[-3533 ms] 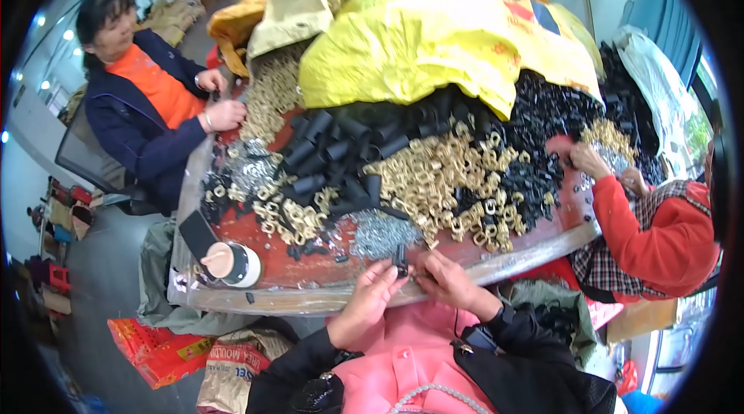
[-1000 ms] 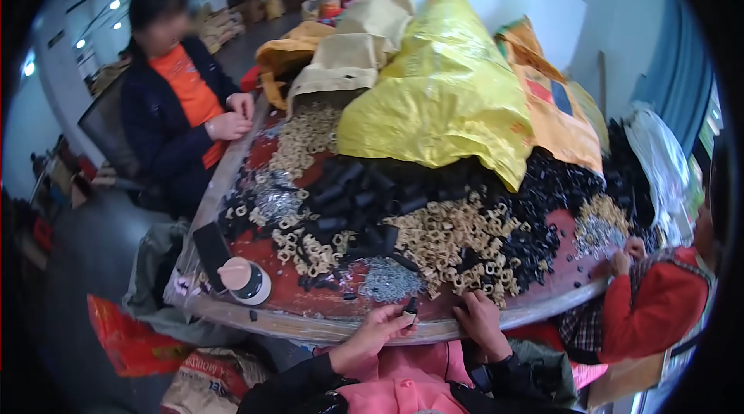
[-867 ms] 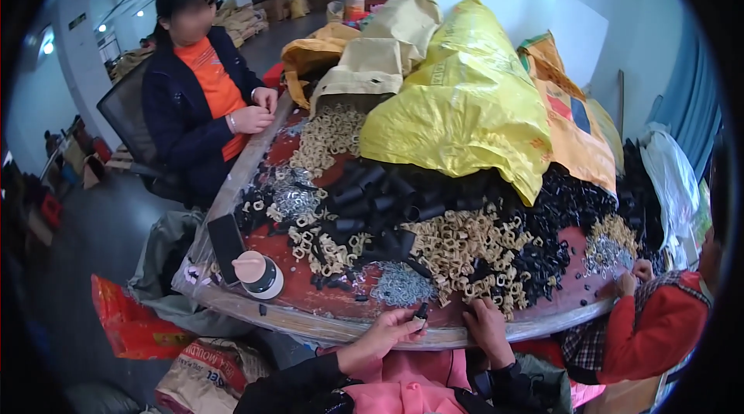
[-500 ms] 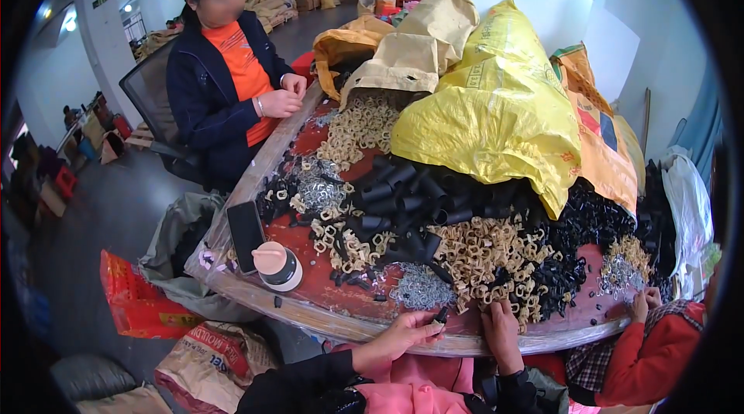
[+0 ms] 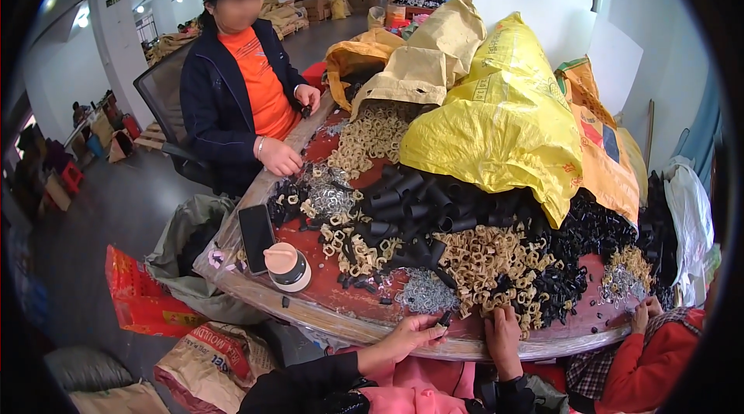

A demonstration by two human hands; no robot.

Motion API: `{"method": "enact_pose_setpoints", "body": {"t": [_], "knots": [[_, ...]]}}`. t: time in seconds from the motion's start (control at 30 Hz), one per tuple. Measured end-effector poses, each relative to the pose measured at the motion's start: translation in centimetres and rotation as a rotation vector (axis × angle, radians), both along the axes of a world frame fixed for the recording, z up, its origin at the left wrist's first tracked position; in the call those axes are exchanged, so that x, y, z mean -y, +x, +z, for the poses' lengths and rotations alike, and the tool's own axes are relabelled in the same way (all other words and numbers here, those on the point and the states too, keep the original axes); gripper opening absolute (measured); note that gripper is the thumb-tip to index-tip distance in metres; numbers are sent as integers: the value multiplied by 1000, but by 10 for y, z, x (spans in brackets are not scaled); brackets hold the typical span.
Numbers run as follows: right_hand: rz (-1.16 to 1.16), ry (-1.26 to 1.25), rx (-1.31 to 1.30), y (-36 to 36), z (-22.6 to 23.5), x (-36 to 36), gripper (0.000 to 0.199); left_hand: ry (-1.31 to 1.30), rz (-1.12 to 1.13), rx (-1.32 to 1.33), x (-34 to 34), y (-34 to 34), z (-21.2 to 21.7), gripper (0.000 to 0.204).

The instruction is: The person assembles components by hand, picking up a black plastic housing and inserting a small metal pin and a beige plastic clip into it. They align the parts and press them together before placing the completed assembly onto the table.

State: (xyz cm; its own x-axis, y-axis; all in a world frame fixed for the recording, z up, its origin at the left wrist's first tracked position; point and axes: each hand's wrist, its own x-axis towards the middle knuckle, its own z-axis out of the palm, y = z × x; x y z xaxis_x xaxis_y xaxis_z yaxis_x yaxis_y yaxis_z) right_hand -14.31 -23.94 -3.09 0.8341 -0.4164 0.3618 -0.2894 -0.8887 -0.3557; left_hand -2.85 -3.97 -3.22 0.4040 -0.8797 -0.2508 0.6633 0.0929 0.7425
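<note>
Close to the near table edge, my left hand pinches a small black plastic part between thumb and fingers. My right hand is bent down at the near edge of a heap of tan ring-shaped plastic pieces. Its fingers are drawn together, and whatever they hold is hidden. Between and beyond the hands lies a small heap of silvery metal pieces. Small black plastic pieces are piled right of the tan rings.
Black tubes lie mid-table below a large yellow sack. A lidded cup and a phone sit at left. A co-worker stands across the left edge; another person's red sleeve is close at right.
The co-worker across the table has parted their hands, one reaching down toward the metal pieces, the other holding something black. The view has shifted slightly; my hands stay nearly in place.
</note>
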Motion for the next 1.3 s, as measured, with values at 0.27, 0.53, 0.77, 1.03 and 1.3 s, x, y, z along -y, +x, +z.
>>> {"method": "enact_pose_setpoints", "body": {"t": [0.27,0.53,0.77,1.03,1.3], "knots": [[39,4,-74,-1,12,1,15,41,-27,3,5,2,1,27],[-304,-218,116,-22,29,78,10,96,-54,-14,20,4,9,28],[-283,197,78,-39,1,108,15,123,-88,-20,24,3,13,34],[-305,284,86,-24,0,102,15,183,-36,90,23,4,13,24],[-380,181,300,-27,-11,100,12,118,-5,17,26,5,8,17]]}}
